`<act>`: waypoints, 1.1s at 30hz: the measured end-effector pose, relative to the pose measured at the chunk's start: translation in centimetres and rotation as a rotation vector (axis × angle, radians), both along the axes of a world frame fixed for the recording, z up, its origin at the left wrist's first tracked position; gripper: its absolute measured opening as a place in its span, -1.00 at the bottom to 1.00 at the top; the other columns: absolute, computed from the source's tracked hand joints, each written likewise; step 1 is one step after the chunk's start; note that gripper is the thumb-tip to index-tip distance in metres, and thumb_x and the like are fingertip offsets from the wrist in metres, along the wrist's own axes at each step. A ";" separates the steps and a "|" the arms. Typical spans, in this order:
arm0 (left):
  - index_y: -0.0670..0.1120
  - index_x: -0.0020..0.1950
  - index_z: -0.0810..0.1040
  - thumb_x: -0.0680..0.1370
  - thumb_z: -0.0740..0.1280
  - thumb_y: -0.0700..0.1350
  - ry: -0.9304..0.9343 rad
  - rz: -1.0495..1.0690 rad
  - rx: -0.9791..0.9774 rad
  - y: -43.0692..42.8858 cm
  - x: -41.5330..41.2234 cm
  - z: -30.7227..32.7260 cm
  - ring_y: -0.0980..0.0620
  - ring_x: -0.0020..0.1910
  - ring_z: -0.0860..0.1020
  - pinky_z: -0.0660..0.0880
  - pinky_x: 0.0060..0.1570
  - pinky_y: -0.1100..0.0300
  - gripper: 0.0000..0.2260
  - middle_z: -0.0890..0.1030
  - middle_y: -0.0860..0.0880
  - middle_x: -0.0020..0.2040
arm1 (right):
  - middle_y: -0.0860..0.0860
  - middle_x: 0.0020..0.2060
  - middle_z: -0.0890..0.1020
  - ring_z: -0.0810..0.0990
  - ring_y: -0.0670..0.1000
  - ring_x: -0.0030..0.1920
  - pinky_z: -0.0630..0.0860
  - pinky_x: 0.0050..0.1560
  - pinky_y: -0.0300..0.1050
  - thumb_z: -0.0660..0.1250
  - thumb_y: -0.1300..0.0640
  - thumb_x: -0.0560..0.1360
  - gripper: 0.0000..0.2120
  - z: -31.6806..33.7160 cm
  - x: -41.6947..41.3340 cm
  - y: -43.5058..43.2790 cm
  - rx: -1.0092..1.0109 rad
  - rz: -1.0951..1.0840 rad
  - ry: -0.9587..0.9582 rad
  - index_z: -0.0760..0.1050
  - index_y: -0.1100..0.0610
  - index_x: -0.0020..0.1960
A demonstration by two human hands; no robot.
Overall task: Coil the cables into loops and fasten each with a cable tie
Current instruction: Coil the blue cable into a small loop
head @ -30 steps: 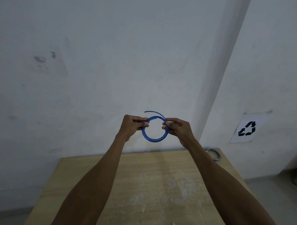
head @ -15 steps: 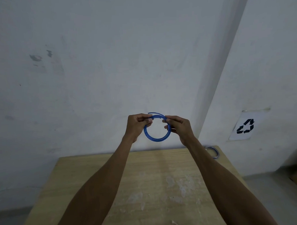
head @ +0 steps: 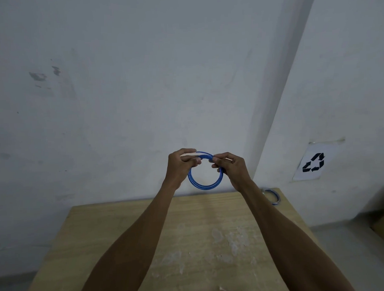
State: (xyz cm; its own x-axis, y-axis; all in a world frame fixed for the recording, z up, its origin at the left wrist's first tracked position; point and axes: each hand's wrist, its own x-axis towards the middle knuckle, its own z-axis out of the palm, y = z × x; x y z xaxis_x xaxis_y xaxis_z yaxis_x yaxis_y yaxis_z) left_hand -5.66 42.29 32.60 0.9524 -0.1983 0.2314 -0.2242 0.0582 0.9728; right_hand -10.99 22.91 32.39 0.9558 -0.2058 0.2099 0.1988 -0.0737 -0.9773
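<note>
A blue cable is wound into a round coil and held up in the air in front of the wall, above the far edge of the wooden table. My left hand pinches the coil at its upper left. My right hand pinches it at the upper right, fingertips close to the left hand's. The cable's free end lies along the top of the coil between my fingers. A second blue coil lies on the table's far right corner.
A small white strip lies near the table's front edge. The table stands against a pale wall; a paper with a recycling symbol hangs on the right wall. Grey floor shows to the right of the table.
The loose cable end that stuck up above the coil has been laid down along its top. Both hands have closed in toward each other at the top of the coil.
</note>
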 end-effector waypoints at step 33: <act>-0.10 0.04 0.73 0.58 0.47 -0.14 0.148 0.238 -0.280 -2.5 -0.3 0.0 0.11 -0.32 0.52 0.44 -0.38 0.29 -0.91 0.70 0.01 -0.22 | 0.14 -0.17 0.76 0.69 0.07 -0.27 0.62 -0.16 -0.12 0.46 0.29 0.52 -0.89 1.5 0.9 2.1 0.000 -0.091 -0.145 0.69 0.30 0.03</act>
